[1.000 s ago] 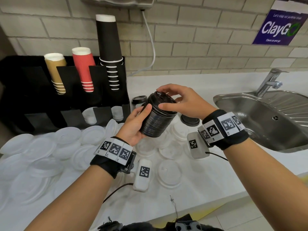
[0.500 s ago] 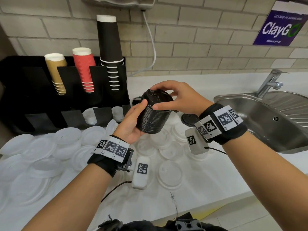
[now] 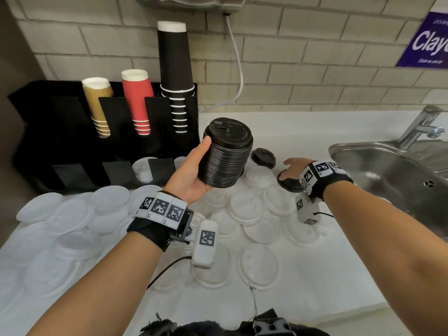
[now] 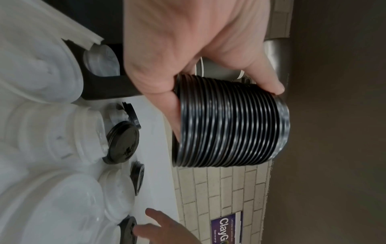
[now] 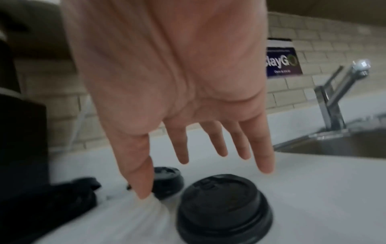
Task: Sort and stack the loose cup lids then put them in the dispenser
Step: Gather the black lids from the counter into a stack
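Note:
My left hand (image 3: 194, 170) grips a tall stack of black lids (image 3: 225, 154) (image 4: 229, 123) above the counter, thumb on one side and fingers curled round the other. My right hand (image 3: 291, 168) (image 5: 200, 158) hovers with fingers spread and straight just over a loose black lid (image 3: 289, 183) (image 5: 225, 208) near the sink, holding nothing. Another loose black lid (image 3: 263, 157) (image 5: 167, 180) lies behind it. Several white lids (image 3: 244, 209) cover the counter. The black dispenser (image 3: 80, 146) stands at the back left, with white lids (image 3: 143, 169) in its lower slots.
Stacks of tan, red and black cups (image 3: 174, 76) stand in the dispenser's upper slots. A steel sink (image 3: 392, 175) with a tap (image 3: 421, 124) lies at the right. A white cable (image 3: 238, 66) hangs down the brick wall. The counter's front edge (image 3: 315, 309) runs close to me.
My right hand has left the top of the black stack and dropped right and down to the loose black lid by the sink. The left hand has raised the stack slightly.

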Action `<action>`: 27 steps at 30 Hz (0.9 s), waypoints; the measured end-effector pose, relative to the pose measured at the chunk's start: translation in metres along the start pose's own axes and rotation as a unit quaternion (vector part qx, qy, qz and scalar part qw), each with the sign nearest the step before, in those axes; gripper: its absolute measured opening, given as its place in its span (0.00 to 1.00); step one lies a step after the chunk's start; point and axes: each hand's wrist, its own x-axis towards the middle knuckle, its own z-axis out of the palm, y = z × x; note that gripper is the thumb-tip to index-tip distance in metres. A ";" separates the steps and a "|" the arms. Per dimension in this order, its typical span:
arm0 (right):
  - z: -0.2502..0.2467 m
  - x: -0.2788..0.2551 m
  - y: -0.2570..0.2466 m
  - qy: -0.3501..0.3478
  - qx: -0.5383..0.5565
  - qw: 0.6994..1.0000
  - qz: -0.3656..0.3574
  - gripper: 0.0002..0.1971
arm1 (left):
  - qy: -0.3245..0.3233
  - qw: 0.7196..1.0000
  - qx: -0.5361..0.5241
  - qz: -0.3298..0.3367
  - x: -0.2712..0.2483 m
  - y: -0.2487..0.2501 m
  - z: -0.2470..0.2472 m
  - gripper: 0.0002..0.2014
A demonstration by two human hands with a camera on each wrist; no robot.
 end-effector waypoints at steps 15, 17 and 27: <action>0.021 0.013 0.013 0.062 0.017 0.998 0.020 0.27 | 0.001 1.000 0.002 -0.004 0.006 0.002 -0.010 0.31; 0.008 0.009 0.003 0.091 0.124 0.988 0.032 0.28 | 0.005 1.000 0.003 -0.007 0.006 -0.001 -0.011 0.30; -0.052 -0.113 -0.070 0.065 0.409 0.829 -0.375 0.22 | 0.030 0.999 0.016 -0.038 0.000 -0.010 0.001 0.36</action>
